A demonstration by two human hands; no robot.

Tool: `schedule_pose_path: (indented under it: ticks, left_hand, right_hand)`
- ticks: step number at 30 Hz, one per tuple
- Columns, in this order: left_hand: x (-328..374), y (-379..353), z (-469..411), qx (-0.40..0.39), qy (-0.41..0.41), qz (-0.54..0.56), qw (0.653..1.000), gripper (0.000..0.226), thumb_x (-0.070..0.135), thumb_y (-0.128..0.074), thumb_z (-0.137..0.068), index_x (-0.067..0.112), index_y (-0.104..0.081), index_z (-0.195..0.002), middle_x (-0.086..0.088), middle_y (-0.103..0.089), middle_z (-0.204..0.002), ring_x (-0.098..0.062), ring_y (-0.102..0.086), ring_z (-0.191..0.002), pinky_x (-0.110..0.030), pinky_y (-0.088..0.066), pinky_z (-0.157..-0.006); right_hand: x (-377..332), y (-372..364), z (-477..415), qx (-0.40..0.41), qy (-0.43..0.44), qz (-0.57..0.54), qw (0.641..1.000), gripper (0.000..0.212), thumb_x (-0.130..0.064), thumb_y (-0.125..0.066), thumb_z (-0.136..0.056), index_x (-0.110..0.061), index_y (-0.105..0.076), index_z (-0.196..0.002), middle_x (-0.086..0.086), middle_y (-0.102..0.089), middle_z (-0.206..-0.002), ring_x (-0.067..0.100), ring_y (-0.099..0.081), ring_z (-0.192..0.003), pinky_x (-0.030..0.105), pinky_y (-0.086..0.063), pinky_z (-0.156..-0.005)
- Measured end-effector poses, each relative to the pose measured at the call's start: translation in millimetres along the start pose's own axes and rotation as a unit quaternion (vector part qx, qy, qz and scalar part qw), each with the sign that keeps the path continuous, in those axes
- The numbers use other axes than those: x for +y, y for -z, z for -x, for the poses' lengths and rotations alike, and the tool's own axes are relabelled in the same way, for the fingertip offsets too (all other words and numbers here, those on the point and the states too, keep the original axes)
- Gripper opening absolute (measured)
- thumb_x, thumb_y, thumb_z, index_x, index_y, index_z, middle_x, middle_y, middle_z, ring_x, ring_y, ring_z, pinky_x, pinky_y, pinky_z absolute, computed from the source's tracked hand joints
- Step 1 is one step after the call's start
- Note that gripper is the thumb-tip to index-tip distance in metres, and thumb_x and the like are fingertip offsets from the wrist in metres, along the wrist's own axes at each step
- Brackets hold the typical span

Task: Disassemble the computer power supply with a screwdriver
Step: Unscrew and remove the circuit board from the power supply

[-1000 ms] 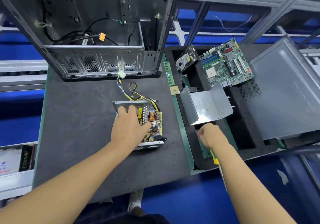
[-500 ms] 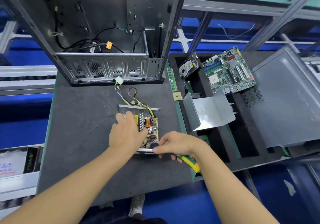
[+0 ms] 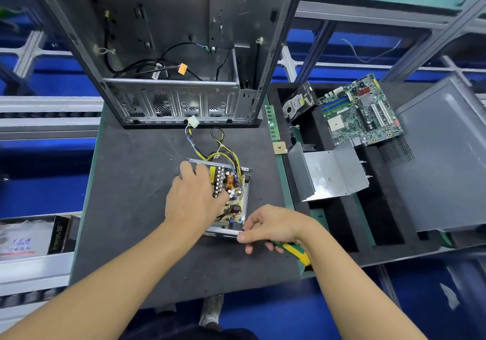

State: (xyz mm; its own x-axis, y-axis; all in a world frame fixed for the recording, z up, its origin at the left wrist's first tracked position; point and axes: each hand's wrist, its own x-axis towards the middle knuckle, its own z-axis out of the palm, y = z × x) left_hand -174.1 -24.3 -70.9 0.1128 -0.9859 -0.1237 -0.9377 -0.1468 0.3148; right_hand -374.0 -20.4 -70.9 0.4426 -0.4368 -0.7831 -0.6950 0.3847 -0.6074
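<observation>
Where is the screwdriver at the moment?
Head view, low and right of centre: the screwdriver is gripped in the right hand, just beside the near right corner of the open power supply.

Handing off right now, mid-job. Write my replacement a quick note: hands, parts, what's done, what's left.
Left hand rests on the open power supply, steadying it on the mat.
Right hand holds the screwdriver in its palm, fingertips at the unit's near right corner.
Done: cover off, circuit board exposed; a bent metal cover lies in the tray on the right.
Left: free the board from its housing, wires attached.
</observation>
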Motion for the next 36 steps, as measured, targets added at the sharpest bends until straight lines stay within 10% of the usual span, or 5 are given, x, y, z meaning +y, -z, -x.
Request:
schedule_pose_path:
  ticks: [12,25,36]
  left_hand:
    - [-12,-5,8,-0.052,-0.001,0.023,0.998,0.046,0.054,-0.063,-0.081,0.021,-0.047,-0.107,-0.001,-0.036,-0.104,-0.027,-0.054,-0.081,-0.036,-0.046,-0.067]
    - [-36,-13,25,-0.016,-0.128,0.027,0.991,0.041,0.054,-0.061,-0.084,0.023,-0.053,-0.110,0.004,-0.046,-0.107,-0.019,-0.055,-0.087,-0.034,-0.047,-0.073]
    - [-92,10,-23,-0.250,0.093,0.212,0.940,0.026,0.037,-0.065,-0.088,0.029,-0.064,-0.113,0.012,-0.068,-0.105,-0.009,-0.064,-0.090,-0.027,-0.049,-0.079]
  right_hand:
    - [-3,1,4,-0.020,-0.019,0.069,0.997,0.040,-0.052,-0.055,-0.095,-0.014,-0.065,-0.092,0.001,-0.077,-0.088,0.016,-0.052,-0.052,0.026,-0.045,-0.043]
    - [-12,-20,-35,0.308,-0.024,0.001,0.951,0.049,-0.063,-0.064,-0.077,-0.017,-0.056,-0.090,0.002,-0.066,-0.069,0.020,-0.055,-0.037,0.026,-0.043,-0.036]
    - [-9,-31,-44,0.408,-0.002,0.028,0.912,0.034,-0.029,-0.049,-0.092,-0.003,-0.058,-0.071,0.005,-0.068,-0.071,0.029,-0.061,-0.072,0.036,-0.051,-0.064]
